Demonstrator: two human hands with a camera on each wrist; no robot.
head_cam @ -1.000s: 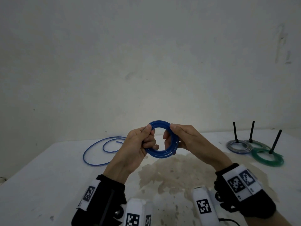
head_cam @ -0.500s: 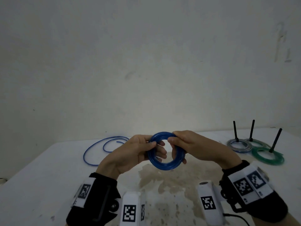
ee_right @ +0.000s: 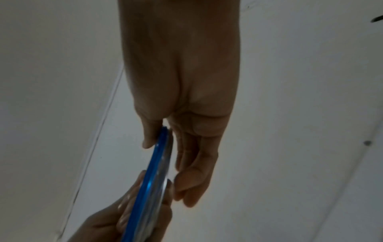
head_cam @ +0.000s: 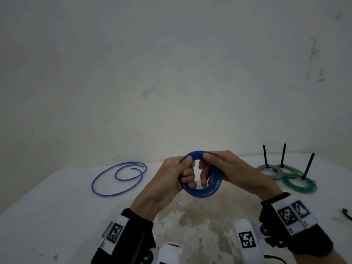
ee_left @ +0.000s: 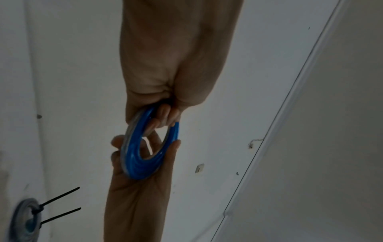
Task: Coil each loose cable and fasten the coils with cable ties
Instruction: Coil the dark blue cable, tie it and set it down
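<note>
Between the hands: blue coil (head_cam: 202,191), a tight ring of several turns, held up off the table (head_cam: 47,216) and seen nearly face-on from the head view.
Left hand (head_cam: 171,180): grips the ring's left side; thumb lies over the top of the ring, fingers (head_cam: 187,179) curled through its opening and round the strands.
Right hand (head_cam: 232,172): pinches the ring's upper right; thumb on the near face, fingers (ee_right: 186,163) pressed together along the far face.
Fingertip gap: the two thumbs sit just beside each other at the top of the ring; whether they touch cannot be told.
Left of the left fingers: loose blue cable (head_cam: 118,178), lying on the table in two open loops, well apart from the hands.
Right of the right fingers: grey coil (head_cam: 270,171) and two green coils (head_cam: 299,184), flat on the table, each with a black cable tie (head_cam: 307,166) whose tail sticks up.
Below the fingers: brownish stain (head_cam: 194,216) on the tabletop.
Wrists: black bands carrying white marker tags (head_cam: 291,214).
</note>
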